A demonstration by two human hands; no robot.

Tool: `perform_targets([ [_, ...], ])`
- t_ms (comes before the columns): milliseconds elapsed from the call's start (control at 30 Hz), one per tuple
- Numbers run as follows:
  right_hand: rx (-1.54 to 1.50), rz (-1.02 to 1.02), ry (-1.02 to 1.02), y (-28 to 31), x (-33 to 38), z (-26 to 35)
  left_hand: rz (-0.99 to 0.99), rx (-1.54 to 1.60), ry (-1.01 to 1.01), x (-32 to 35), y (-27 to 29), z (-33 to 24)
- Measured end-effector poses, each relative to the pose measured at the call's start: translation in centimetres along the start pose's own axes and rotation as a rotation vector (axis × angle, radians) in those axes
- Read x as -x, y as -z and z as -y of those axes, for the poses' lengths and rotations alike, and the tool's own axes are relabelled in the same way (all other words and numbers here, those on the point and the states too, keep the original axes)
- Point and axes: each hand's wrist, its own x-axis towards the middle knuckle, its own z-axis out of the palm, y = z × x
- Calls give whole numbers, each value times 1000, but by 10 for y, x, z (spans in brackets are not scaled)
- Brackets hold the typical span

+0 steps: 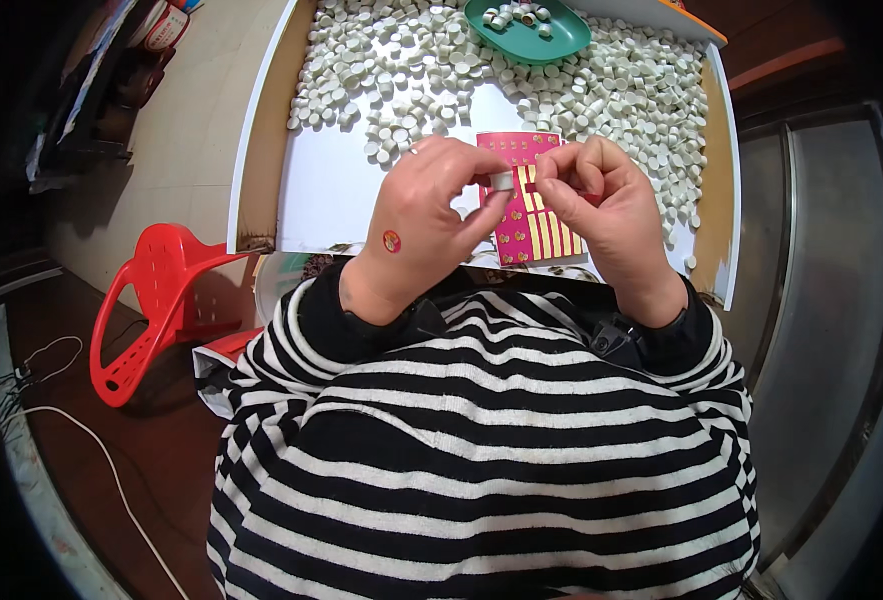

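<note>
Between the thumb and forefinger of my left hand [423, 205] is a small white round cap [502, 182]. A round red and gold sticker [391, 241] clings to the back of that hand. My right hand [609, 205] is closed in a pinch, with a bit of a small red sticker strip [592, 199] showing at its fingers. Both hands hover over a pink sticker sheet [513, 243] with gold strips and small round prints, and they partly cover it. The fingertips are close together but apart.
Many loose white caps [401, 60] lie across the white-bottomed tray, whose raised wall [257, 130] runs along the left. At the far side a green dish [521, 45] holds several caps. A red plastic chair [161, 270] stands on the floor at left.
</note>
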Motion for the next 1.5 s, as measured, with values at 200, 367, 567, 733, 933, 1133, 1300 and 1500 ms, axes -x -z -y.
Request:
perform_targets([
  [200, 8, 11, 37, -7, 1, 3, -39, -77, -132, 0, -1, -8],
  [367, -19, 7, 29, -8, 0, 2, -71, -113, -186, 1, -3, -8],
  [567, 2, -22, 11, -12, 0, 0, -75, -152, -225, 1, -4, -8],
  [733, 43, -5, 25, -11, 0, -3, -68, -170, -237, 1, -4, -8],
  [933, -139, -25, -1, -3, 1, -3, -91, -85, -141, 3, 4, -2],
  [1133, -374, 52, -267, -1, 2, -21, -100, 323, -62, 8, -6, 2],
  [1300, -295, 53, -89, -1, 4, -18, -91, 350, 81, 11, -6, 12],
  [1500, 62, 71, 145, -10, 9, -8, -77, -124, -159, 5, -7, 13],
])
